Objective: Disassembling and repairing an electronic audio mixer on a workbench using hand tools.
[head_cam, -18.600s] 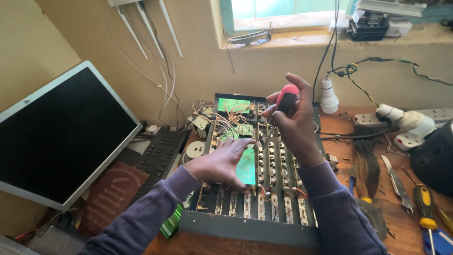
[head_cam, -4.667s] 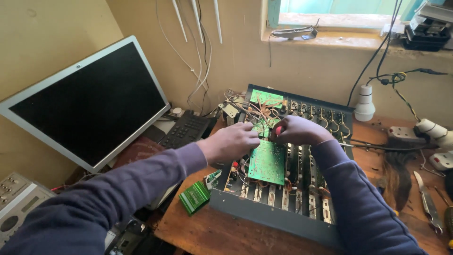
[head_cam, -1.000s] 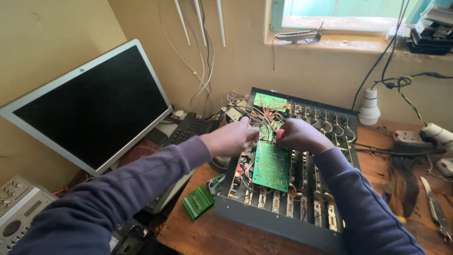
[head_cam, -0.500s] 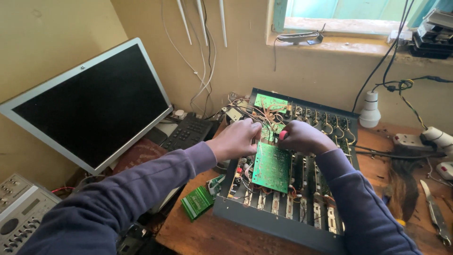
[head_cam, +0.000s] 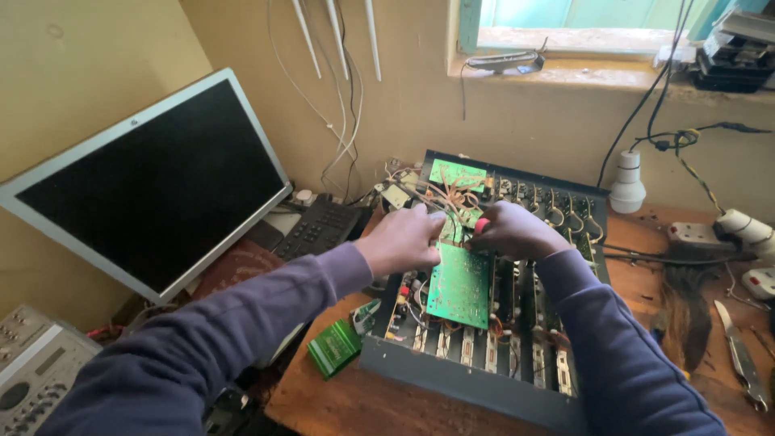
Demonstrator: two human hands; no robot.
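At the far left, off the bench's left edge, a grey audio unit (head_cam: 32,375) with knobs showed only in part, cut by the frame. Beside it a large flat monitor (head_cam: 157,182) leaned dark against the wall, and behind its lower corner a black desk telephone (head_cam: 321,228) lay half hidden. Near the bench's front left corner a small green circuit module (head_cam: 333,348) sat just beside the opened mixer chassis (head_cam: 476,379), probably set aside there to keep it within reach. The left hand (head_cam: 401,240) rested curled over the top edge of the green circuit board (head_cam: 460,284), which stood tilted up out of the chassis, likely steadied that way so the wiring behind could be reached; whether its fingers pinched the board or only pressed on it could not be told. The right hand (head_cam: 517,230) was closed around a red-tipped tool (head_cam: 481,226), most of it hidden in the fist, its working end lost among the tangle of tan wires (head_cam: 456,194) at the chassis's far end. Further right a white lamp holder (head_cam: 628,184) stood against the wall, a white power strip (head_cam: 696,236) lay near the bench's back right edge, and pliers (head_cam: 739,355) lay near the right edge, with other tools there too blurred to name.
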